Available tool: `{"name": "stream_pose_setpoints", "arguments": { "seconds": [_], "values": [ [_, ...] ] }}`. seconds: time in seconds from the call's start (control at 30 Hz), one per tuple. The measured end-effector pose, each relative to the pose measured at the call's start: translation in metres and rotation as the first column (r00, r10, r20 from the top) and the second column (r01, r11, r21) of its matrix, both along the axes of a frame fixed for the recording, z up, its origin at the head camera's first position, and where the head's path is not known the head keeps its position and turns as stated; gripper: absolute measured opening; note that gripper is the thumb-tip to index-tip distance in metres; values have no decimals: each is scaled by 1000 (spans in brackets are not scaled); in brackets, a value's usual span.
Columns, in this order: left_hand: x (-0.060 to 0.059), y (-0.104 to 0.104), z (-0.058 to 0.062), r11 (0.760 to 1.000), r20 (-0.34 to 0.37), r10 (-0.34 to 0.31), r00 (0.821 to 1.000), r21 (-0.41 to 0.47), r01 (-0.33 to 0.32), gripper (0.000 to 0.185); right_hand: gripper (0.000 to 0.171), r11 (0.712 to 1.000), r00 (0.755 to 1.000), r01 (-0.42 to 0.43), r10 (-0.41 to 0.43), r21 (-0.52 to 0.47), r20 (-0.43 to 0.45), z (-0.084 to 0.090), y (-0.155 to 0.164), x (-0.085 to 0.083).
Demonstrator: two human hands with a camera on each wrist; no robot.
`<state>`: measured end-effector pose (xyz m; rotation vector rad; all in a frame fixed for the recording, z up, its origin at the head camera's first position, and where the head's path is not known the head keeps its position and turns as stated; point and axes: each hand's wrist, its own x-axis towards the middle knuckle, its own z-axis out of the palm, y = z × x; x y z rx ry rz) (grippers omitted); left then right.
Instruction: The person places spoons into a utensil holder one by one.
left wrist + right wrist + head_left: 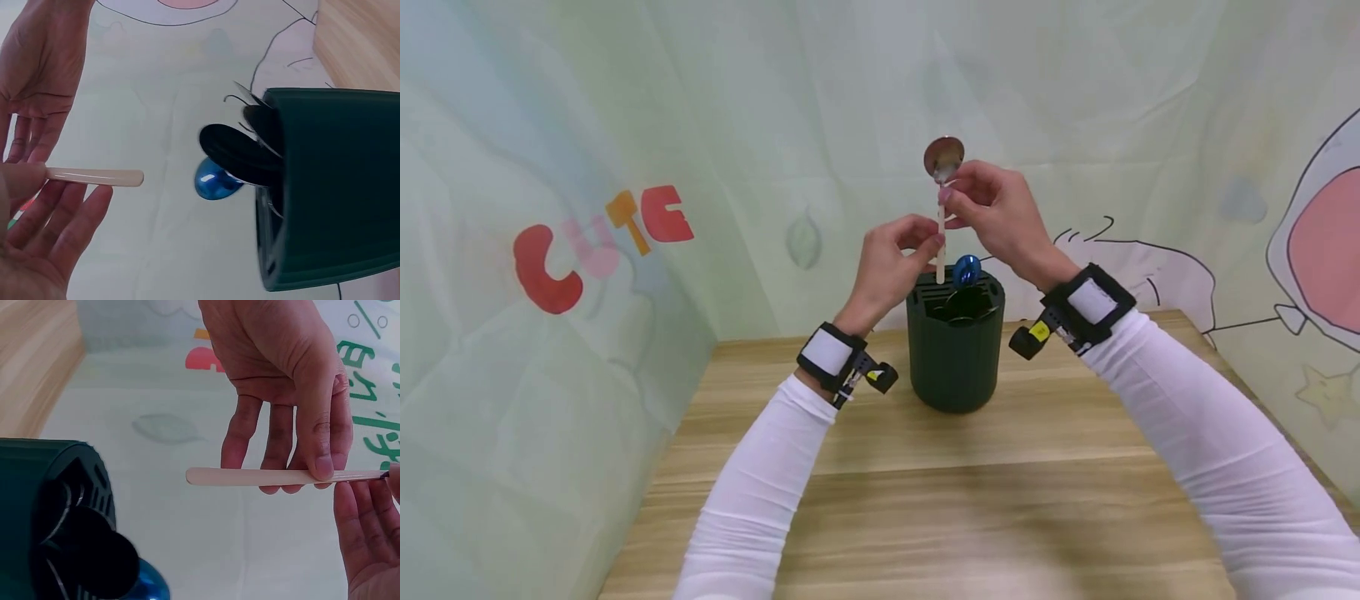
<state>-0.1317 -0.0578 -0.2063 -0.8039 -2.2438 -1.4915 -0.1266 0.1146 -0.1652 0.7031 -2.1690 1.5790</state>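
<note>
The left hand [891,267] pinches the lower part of a spoon's [942,208] cream handle between thumb and fingertips, while the other fingers stay fairly straight. The spoon stands upright, bowl uppermost, in the air just above the open top of a dark green holder [956,346], which sits on the worktop [925,492] toward its far edge, about midway between the side edges. The handle's lower tip hangs just over the holder's rim and does not seem to be inside yet. The right hand [996,212] pinches the spoon higher up, just below the metal bowl, fingers curled round the neck. A blue spoon bowl [966,268] and some dark ones [234,150] stick out of the holder already.

By my reading, the step in hand is bringing the spoon to the holder, handle downward. The next move calls for lining the tip up with a free slot beside the other spoons, then lowering it straight.
</note>
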Motion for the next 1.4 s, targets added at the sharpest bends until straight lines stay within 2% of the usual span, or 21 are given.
{"name": "stream_pose_setpoints", "arguments": {
  "seconds": [0.23,0.4,0.67,0.9,1.0,1.13,1.17,1.27,1.4],
  "values": [
    [-12,1,-21,999,34,22,999,-37,-21,21,23,1000,997,0,-2,27,80,-20,1,-11],
    [-18,3,-32,999,53,16,998,-30,-14,19,23,999,994,-6,2,36,112,-31,2,-16],
    [-21,1,-43,999,65,28,997,-47,-25,21,23,997,992,-16,6,77,127,-41,1,-17],
    [-21,0,-45,996,51,47,998,-79,-43,22,20,996,993,-14,3,92,120,-44,1,-18],
    [-20,-2,-44,994,65,18,998,-108,-11,36,35,990,990,-53,35,130,134,-45,3,-18],
    [-15,-6,-39,988,124,-30,992,-148,49,76,77,978,980,-138,112,158,165,-45,10,-17],
    [-14,-7,-37,986,133,-36,990,-157,57,83,83,976,978,-154,128,152,167,-44,11,-16],
    [-13,-9,-32,985,143,-44,989,-161,67,92,88,975,976,-168,143,145,166,-43,14,-16],
    [-16,-8,-31,982,112,-32,993,-181,52,84,85,971,978,-167,142,172,150,-45,12,-17]
  ]
}}
